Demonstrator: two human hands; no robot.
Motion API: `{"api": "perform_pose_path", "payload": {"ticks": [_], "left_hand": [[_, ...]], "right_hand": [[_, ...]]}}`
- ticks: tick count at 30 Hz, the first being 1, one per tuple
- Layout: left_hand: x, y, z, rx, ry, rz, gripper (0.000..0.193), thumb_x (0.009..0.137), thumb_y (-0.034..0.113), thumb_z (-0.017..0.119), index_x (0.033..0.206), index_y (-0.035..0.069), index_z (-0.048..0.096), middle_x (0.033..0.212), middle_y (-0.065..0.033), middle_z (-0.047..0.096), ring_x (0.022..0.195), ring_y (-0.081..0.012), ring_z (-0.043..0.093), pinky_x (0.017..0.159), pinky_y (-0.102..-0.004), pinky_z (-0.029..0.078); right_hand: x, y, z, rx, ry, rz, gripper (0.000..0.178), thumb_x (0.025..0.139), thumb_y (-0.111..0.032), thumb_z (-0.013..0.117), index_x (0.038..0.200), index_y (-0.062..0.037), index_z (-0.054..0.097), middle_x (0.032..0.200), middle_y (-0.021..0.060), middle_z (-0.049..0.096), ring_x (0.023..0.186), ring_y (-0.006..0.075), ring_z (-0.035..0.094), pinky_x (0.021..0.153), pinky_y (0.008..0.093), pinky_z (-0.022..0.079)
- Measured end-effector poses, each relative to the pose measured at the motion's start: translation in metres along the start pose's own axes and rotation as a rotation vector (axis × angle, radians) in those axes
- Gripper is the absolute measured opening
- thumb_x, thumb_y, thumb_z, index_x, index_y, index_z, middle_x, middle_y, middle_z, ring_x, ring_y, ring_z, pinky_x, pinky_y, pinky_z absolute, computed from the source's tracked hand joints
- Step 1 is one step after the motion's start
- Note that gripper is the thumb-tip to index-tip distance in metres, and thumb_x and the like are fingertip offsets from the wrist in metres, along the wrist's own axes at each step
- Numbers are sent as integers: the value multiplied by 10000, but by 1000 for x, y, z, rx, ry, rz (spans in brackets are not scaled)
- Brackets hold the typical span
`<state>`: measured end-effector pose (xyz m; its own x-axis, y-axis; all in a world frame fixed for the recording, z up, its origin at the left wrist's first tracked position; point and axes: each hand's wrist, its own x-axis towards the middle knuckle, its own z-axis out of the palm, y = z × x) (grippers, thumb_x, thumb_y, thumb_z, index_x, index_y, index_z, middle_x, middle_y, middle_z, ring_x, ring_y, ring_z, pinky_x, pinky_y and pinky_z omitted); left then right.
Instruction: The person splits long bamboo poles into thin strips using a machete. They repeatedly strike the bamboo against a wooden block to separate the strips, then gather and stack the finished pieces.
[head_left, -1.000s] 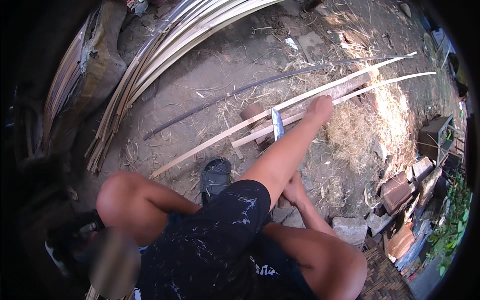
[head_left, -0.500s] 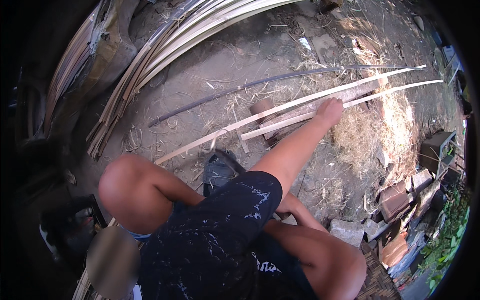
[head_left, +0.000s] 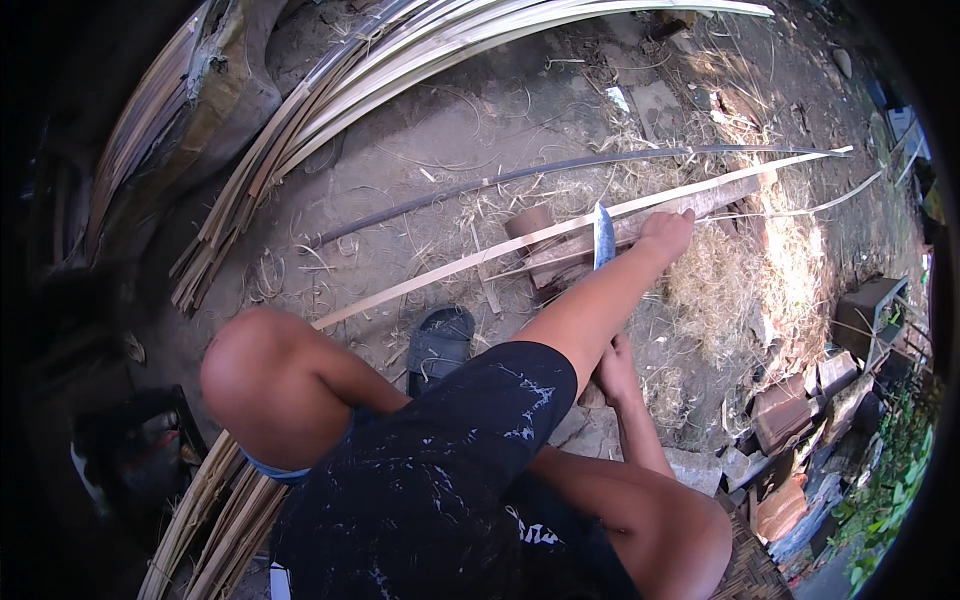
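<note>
From the wearer's head, a wide fisheye camera looks steeply down at close range over the knees (head_left: 262,360), hands (head_left: 668,232) and ground (head_left: 400,160).

Dk sandal (head_left: 440,348) sits nr ctr, grn plants (head_left: 884,500) at rt (woven mat (head_left: 752,570) nearby).

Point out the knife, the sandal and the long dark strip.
Knife (head_left: 604,238), head view: middle of the blade.
Sandal (head_left: 439,346), head view: middle of its top.
Long dark strip (head_left: 580,162), head view: near mid-length.

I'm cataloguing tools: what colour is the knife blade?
The knife blade is bluish silver, best seen in the head view.
</note>
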<state>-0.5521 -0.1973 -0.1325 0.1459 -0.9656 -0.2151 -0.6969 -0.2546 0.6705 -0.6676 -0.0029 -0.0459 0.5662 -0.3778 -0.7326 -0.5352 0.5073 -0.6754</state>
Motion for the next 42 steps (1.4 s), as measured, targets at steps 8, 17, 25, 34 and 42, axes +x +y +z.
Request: {"api": "perform_pose_path", "payload": {"ticks": [8,17,25,34,42], "left_hand": [[-9,-8,-17,-47,-40,-20,319,930,141,518,1205,41,644,1132,-176,709,1069,-338,685,906,-439,543],[-13,-16,-22,-108,-24,-51,321,991,263,502,1138,57,700,1120,-196,704,1073,-368,673,944,-484,520],[-10,-25,-37,64,-106,25,284,945,248,567,1085,66,734,1131,-182,705,1072,-337,682,917,-437,538],[-170,-99,-226,694,-910,66,608,1033,507,393,1069,1,727,1157,-260,683,1111,-395,653,971,-504,488],[-305,-147,-110,-1022,-343,-337,356,1076,362,464,1083,30,594,718,13,517,621,-76,509,588,-271,473]], "right_hand": [[17,6,-2,87,50,-149,210,938,-88,586,1110,32,600,775,83,670,607,142,621,543,297,499],[5,8,15,-321,-200,-157,164,982,-94,540,1093,16,587,771,74,661,582,133,614,539,286,510],[15,46,27,-31,-201,-93,237,1003,-171,584,1182,-29,519,803,84,629,622,151,610,545,304,533],[-5,40,-95,-913,761,-506,633,842,-98,655,1424,-49,411,1080,278,590,992,474,613,810,514,522],[-5,-1,-126,-905,841,-568,519,908,-159,626,1380,-28,455,1122,289,627,990,479,631,828,531,518]]}}
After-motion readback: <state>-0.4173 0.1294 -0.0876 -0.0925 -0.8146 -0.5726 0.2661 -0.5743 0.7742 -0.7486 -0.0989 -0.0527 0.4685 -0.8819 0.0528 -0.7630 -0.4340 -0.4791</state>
